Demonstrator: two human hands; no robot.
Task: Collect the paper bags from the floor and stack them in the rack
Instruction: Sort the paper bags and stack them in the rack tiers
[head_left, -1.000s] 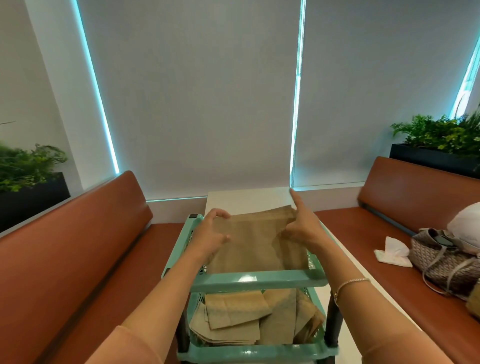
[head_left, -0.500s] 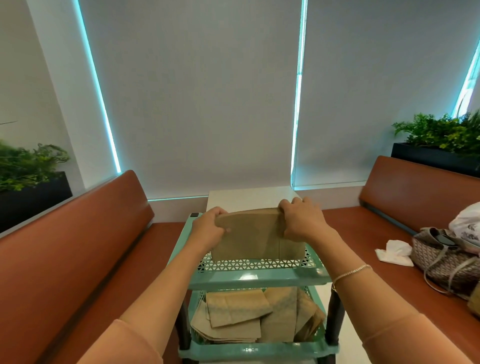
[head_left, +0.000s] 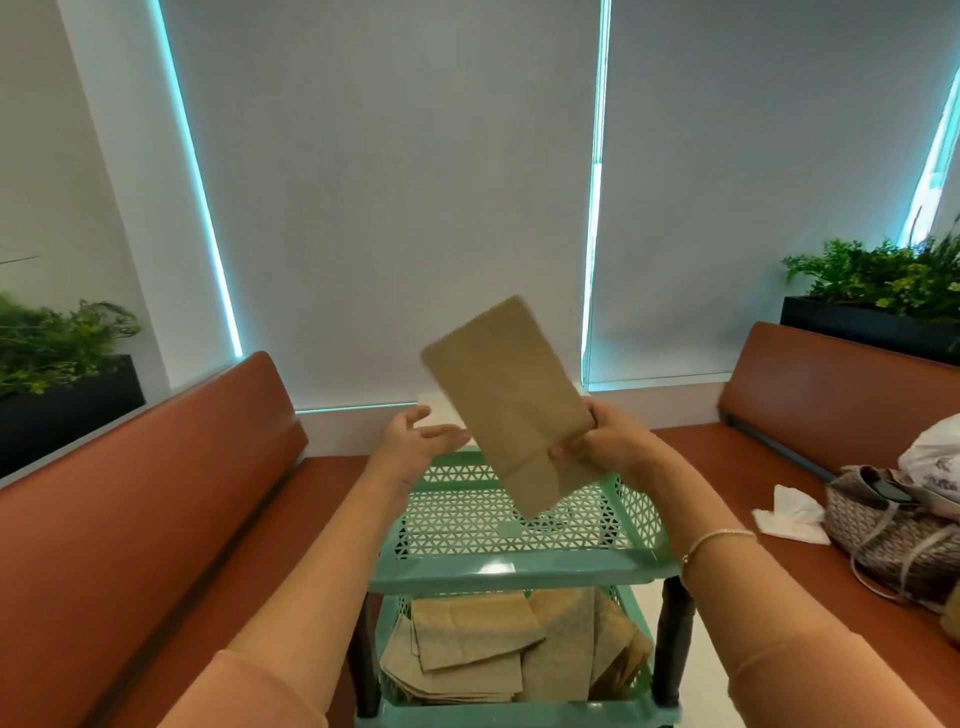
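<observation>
A flat brown paper bag (head_left: 506, 395) is held tilted in the air above the top shelf of the mint-green plastic rack (head_left: 519, 566). My right hand (head_left: 605, 441) grips its lower right edge. My left hand (head_left: 415, 434) hovers just left of the bag, fingers apart, not touching it. The top shelf is a perforated tray with nothing lying in it. On the shelf below lie several folded brown paper bags (head_left: 498, 644) in a loose pile.
Brown padded benches run along both sides (head_left: 156, 519) (head_left: 831, 415). A woven handbag (head_left: 893, 525) and a crumpled white tissue (head_left: 792, 514) lie on the right bench. Planters stand behind each bench back. A white table (head_left: 436, 402) is behind the rack.
The bag was held folded by both hands low on the top shelf. Now it is lifted and tilted upright in my right hand alone; my left hand has let go.
</observation>
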